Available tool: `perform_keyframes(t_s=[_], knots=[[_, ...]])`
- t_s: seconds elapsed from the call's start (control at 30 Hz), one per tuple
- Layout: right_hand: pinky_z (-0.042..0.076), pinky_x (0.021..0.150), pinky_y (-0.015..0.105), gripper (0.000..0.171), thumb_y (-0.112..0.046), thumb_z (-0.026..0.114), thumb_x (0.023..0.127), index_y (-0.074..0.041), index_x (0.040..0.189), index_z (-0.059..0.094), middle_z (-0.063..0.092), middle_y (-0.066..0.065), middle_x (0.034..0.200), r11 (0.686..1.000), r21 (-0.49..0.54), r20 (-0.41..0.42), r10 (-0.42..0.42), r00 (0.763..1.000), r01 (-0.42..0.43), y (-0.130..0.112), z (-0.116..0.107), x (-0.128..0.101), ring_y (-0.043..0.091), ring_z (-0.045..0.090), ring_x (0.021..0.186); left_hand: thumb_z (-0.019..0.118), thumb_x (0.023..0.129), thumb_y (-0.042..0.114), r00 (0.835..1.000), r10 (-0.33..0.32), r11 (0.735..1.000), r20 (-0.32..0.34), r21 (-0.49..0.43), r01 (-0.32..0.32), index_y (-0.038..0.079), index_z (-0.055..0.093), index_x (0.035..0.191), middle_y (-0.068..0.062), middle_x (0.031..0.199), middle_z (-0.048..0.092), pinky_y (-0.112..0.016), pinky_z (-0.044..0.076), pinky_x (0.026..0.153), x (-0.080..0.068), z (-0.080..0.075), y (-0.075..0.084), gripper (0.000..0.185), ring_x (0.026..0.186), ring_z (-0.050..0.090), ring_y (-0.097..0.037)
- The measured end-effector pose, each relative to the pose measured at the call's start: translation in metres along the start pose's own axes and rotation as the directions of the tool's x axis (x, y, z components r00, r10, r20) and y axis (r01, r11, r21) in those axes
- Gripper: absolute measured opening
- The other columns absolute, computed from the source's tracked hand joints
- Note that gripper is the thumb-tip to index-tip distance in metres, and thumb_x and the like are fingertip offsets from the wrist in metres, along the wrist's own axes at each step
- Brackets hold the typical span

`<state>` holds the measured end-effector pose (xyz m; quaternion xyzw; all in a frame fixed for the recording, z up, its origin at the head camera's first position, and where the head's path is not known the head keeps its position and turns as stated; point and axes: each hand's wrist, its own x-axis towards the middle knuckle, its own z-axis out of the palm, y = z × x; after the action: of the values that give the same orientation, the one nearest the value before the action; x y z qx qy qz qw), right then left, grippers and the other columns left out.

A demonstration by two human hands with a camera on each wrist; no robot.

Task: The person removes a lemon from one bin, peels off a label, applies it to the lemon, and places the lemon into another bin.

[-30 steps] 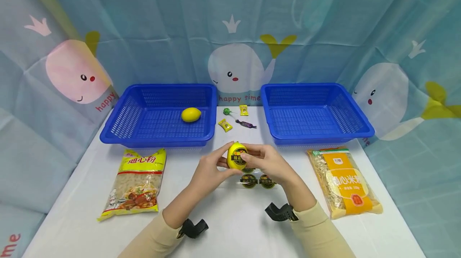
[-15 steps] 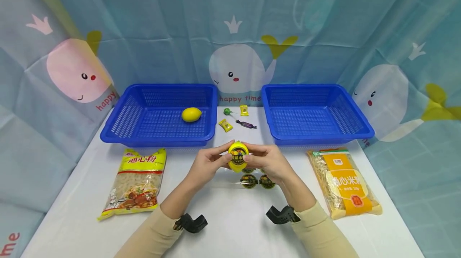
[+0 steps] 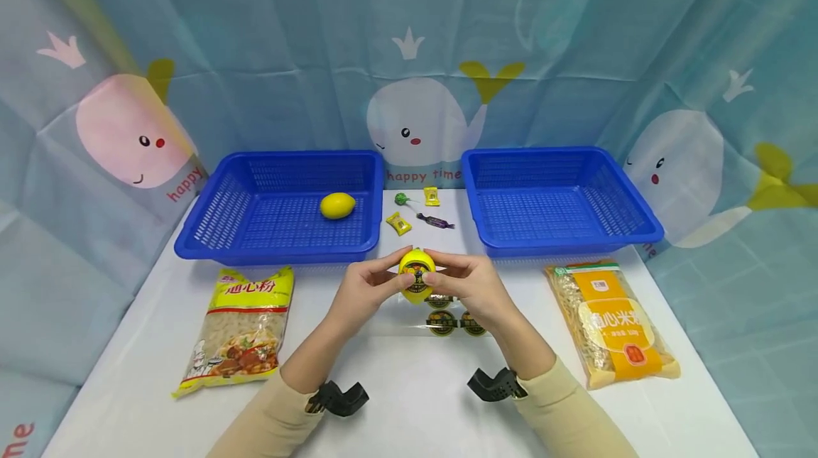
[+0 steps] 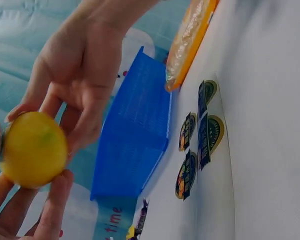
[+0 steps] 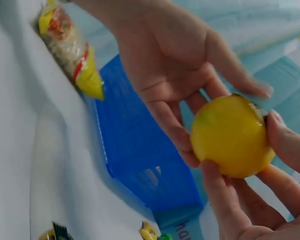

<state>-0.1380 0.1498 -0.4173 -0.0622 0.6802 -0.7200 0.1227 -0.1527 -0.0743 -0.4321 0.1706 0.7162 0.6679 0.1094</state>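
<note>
A yellow lemon (image 3: 416, 293) with a dark round fruit sticker on its near side is held up over the table's middle. My left hand (image 3: 367, 296) grips it from the left, thumb at the sticker's edge. From the right, my right hand (image 3: 471, 290) holds the same lemon, its thumb also on the sticker. Both wrist views show the lemon (image 4: 34, 149) between the two sets of fingers. Below the hands lies a clear sheet of round stickers (image 3: 442, 322), partly covered by the right hand in the head view. Another lemon (image 3: 337, 206) lies in the left blue basket (image 3: 281, 257).
A second blue basket (image 3: 569, 243) stands at the back right. Between the baskets lie yellow-wrapped candies (image 3: 399, 223), a purple-wrapped candy (image 3: 436, 221) and a green lollipop (image 3: 401, 199). A macaroni bag (image 3: 240, 334) is at left, an orange-labelled noodle bag (image 3: 612, 323) at right.
The lemon has turned in the hands so its tip points down, and it has shifted slightly up and left. The left thumb has moved from below the lemon onto the sticker's edge.
</note>
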Motion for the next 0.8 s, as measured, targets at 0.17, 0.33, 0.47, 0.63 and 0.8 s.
perform_keyframes(t_s=[0.17,0.33,0.47,0.63,0.8], knots=[[0.06,0.086,0.036,0.049,-0.018,0.076,0.092,-0.005,0.137,0.062,0.065,0.02,0.132,1.0,-0.026,-0.014,-0.005,1.0,0.004,0.0,0.002,-0.002,0.02,0.071,0.105,0.077,0.09,0.03,0.997,0.009,0.998,-0.076,0.07,-0.003,0.022,0.067,0.134,-0.007,0.117,0.075,-0.023,0.047,0.066,-0.001,0.005,0.007,0.045,0.078,0.069,-0.018],[0.06,0.085,0.033,0.049,-0.018,0.075,0.093,-0.005,0.138,0.061,0.067,0.02,0.129,0.998,-0.06,-0.006,-0.037,0.999,0.036,-0.002,0.003,-0.002,0.018,0.071,0.1,0.076,0.091,0.028,0.993,0.012,0.997,-0.114,0.071,-0.003,0.018,0.067,0.133,-0.008,0.121,0.073,-0.023,0.055,0.077,0.0,0.009,0.007,0.044,0.082,0.074,-0.017],[0.061,0.083,0.033,0.049,-0.018,0.074,0.093,-0.001,0.137,0.061,0.068,0.022,0.125,0.995,-0.081,-0.01,-0.067,0.998,0.066,-0.001,0.006,0.0,0.016,0.072,0.096,0.074,0.093,0.029,0.99,0.0,0.998,-0.138,0.065,0.009,0.019,0.068,0.133,-0.008,0.127,0.071,-0.027,0.058,0.086,0.0,0.011,0.003,0.041,0.088,0.075,-0.018],[0.061,0.082,0.034,0.045,-0.016,0.071,0.095,0.001,0.136,0.061,0.066,0.021,0.13,0.995,-0.069,-0.06,-0.072,0.996,0.068,0.001,0.01,0.001,0.017,0.072,0.097,0.068,0.097,0.033,0.99,0.007,0.996,-0.144,0.085,0.006,0.02,0.066,0.135,-0.006,0.132,0.068,-0.029,0.06,0.084,0.0,0.012,0.002,0.039,0.096,0.074,-0.021],[0.061,0.083,0.039,0.047,-0.021,0.068,0.098,0.001,0.138,0.059,0.066,0.021,0.13,0.994,-0.085,-0.064,-0.068,0.996,0.063,0.0,0.017,-0.001,0.023,0.072,0.103,0.07,0.095,0.039,0.981,0.022,0.99,-0.193,0.14,0.006,0.025,0.066,0.134,-0.001,0.132,0.068,-0.018,0.044,0.058,-0.002,0.016,0.002,0.042,0.081,0.067,-0.024]])
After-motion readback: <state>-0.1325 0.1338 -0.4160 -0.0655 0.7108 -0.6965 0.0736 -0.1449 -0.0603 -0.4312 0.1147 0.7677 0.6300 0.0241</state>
